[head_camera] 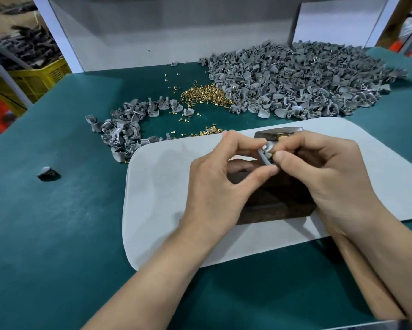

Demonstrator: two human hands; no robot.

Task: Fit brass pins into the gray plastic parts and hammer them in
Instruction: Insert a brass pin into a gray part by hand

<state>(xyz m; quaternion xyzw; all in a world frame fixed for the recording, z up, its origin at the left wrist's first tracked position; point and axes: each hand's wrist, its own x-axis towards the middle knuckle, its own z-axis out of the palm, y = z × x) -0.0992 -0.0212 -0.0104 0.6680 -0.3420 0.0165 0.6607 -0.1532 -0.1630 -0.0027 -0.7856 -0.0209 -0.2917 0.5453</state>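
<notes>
Both hands meet over the middle of a white mat [164,186] that lies on the green bench [57,234]. The left hand [219,177] pinches a gray plastic part [264,156] between thumb and forefinger, its other fingers curled loosely behind. The right hand [326,172] comes in from 3 o'clock, its fingers closed, thumb and forefinger nipping a small brass pin [270,153] held right against the part. The part is off the mat, just above a dark wooden block [283,208] that lies under both hands. At the block's 12 o'clock end a dark metal piece [278,132] shows, with a brass glint on it; what it is I cannot tell.

Beyond the mat, at 12 to 1 o'clock, a large heap of gray parts [295,79] spreads across the bench up to a white back panel [152,32]. A heap of loose brass pins [205,94] touches that heap's 9 o'clock edge, and more scattered pins [205,134] lie along the mat's far edge. A smaller heap of gray parts [124,125] curves round at 11 o'clock of the mat, touching its corner. One lone gray part [46,173] lies well apart at 9 o'clock. A yellow crate [33,77] stands off the bench at 10 o'clock
</notes>
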